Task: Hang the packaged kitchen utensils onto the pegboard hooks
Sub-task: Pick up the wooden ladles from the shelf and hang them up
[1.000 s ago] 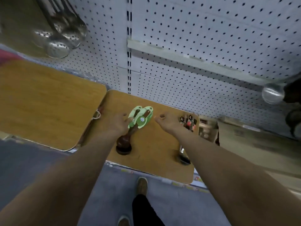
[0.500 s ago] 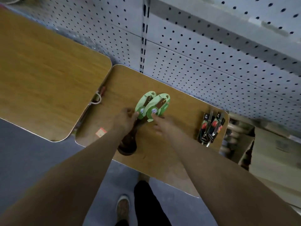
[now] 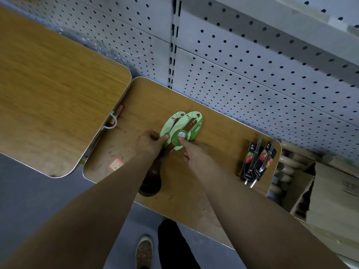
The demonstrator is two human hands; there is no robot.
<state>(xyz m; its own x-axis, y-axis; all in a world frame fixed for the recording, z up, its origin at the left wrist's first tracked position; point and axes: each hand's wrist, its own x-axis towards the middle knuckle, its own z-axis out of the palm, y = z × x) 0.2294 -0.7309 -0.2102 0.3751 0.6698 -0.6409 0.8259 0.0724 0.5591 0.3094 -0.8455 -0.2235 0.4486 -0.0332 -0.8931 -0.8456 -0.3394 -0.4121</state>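
Separating the two green-carded spoons [image 3: 181, 129] looks to me like the step in hand: nothing is lifted yet, and nothing hangs. They lie overlapped on the right-hand shelf [image 3: 223, 133], with the hang-hole ends far, toward the pegboard [image 3: 252, 74], and a dark wooden bowl [image 3: 150, 183] near, toward me.

My left hand [image 3: 148, 141] pinches the edge of the left card [image 3: 170, 125], fingers curled round it and thumb on top. My right hand [image 3: 191, 152] has its forefinger [image 3: 183, 142] laid on the round label of the right card [image 3: 191, 123]. I cannot tell whether its thumb is tucked under to pinch or the finger merely presses.

The next move, I judge, calls for taking one card free of the other, raising it, and lining its small hole up with a hook. The cards are thin and the spoon heavy at the bowl end, so I expect the pack to swing.

No hook shows anywhere on the board from here, so the target is out of view. My forearms cover most of the spoon handles and part of the bowl. A set of black-carded utensils [image 3: 256, 162] lies near the shelf's right end; its print is too small to read. A cardboard box [image 3: 334, 191] further right is cut off.
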